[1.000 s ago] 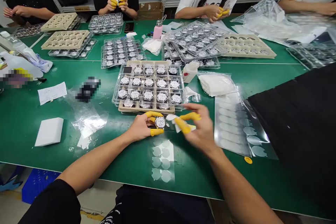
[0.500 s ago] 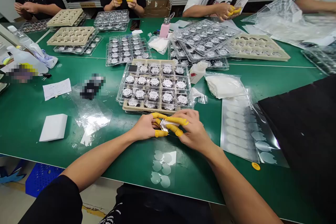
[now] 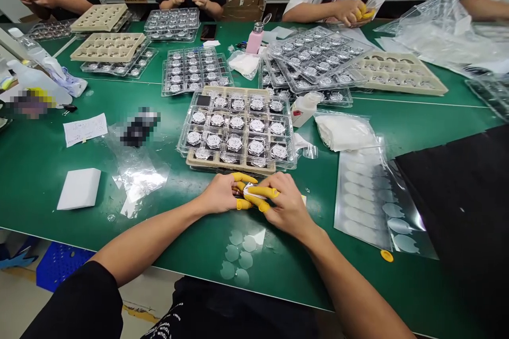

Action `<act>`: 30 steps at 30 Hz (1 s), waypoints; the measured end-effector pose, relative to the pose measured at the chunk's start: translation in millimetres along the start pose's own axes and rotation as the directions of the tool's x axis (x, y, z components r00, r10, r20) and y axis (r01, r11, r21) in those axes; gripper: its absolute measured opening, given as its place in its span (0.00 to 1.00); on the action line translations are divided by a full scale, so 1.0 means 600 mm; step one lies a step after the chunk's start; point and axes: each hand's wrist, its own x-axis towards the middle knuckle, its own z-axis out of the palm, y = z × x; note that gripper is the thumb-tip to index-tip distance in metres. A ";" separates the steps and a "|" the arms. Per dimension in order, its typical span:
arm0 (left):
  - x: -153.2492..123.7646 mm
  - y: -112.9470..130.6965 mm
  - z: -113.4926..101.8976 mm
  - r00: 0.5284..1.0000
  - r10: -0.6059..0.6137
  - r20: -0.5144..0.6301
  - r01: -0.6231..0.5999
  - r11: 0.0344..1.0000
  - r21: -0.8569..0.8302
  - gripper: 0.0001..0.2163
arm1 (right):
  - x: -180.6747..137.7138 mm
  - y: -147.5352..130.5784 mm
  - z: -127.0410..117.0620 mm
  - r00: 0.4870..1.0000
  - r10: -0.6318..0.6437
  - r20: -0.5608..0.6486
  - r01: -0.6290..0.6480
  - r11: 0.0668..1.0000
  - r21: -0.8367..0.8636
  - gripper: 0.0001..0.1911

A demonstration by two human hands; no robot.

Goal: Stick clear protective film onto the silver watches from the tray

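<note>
My left hand (image 3: 222,192), with yellow finger cots, is closed around a small shiny metal watch part (image 3: 249,186), mostly hidden by fingers. My right hand (image 3: 288,201), also in yellow finger cots, pinches a folded white wipe (image 3: 247,193) and presses it against that part. Just beyond the hands stands a clear plastic tray (image 3: 181,144) of round silver pieces, stacked on a beige tray (image 3: 233,166). One compartment at its far left corner shows only a dark square. A transparent sheet with round film pieces (image 3: 239,258) lies on the table nearer to me.
A white foam block (image 3: 78,189) and a crumpled plastic bag (image 3: 143,177) lie left. White wipes (image 3: 345,132), a film sheet (image 3: 360,201) and a yellow finger cot (image 3: 386,256) lie right. Across the green table (image 3: 131,95), other people work behind more trays (image 3: 194,71).
My right hand has shifted slightly left and down, its fingers lying further over the metal part with the wipe. My left hand keeps its hold. The camera view has moved a little.
</note>
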 end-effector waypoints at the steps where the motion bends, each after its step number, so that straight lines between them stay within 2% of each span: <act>1: 0.000 0.001 0.000 1.000 -0.002 -0.009 0.002 1.000 -0.007 0.30 | 0.001 0.000 0.002 1.000 0.010 -0.023 -0.010 1.000 -0.003 0.06; 4: 0.000 0.004 0.002 0.998 -0.030 -0.058 0.028 0.999 -0.037 0.31 | 0.003 0.000 0.006 0.993 0.063 -0.098 -0.063 0.998 0.008 0.06; 7: -0.001 0.005 0.004 0.999 -0.028 -0.041 0.026 0.998 -0.059 0.30 | 0.002 -0.003 0.009 0.995 0.044 -0.094 -0.037 0.996 0.079 0.09; 11: -0.002 0.002 0.004 0.998 -0.027 -0.055 0.023 0.998 -0.063 0.30 | 0.002 -0.006 0.010 0.986 0.089 -0.144 -0.084 0.996 0.041 0.07; 16: -0.001 -0.002 0.003 0.999 -0.036 -0.027 0.033 0.995 -0.094 0.31 | 0.000 -0.009 0.011 0.991 0.044 -0.125 -0.031 0.994 0.110 0.09; 20: -0.001 -0.002 0.003 0.997 -0.031 -0.065 0.025 0.995 -0.094 0.30 | 0.000 -0.009 0.014 0.984 0.087 -0.154 -0.078 0.995 0.063 0.09; 23: -0.002 0.001 0.003 0.999 -0.028 -0.045 0.025 0.997 -0.076 0.30 | -0.001 -0.008 0.012 0.989 0.061 -0.132 -0.047 0.993 0.109 0.09; 27: -0.002 0.002 0.003 0.997 -0.036 -0.071 0.032 0.998 -0.052 0.29 | -0.002 -0.013 0.011 0.976 0.096 -0.193 -0.087 0.995 0.058 0.07; 30: -0.001 0.000 0.004 0.997 -0.017 -0.075 0.016 1.000 -0.024 0.29 | 0.000 -0.016 0.016 0.985 0.056 -0.161 -0.046 0.997 0.064 0.07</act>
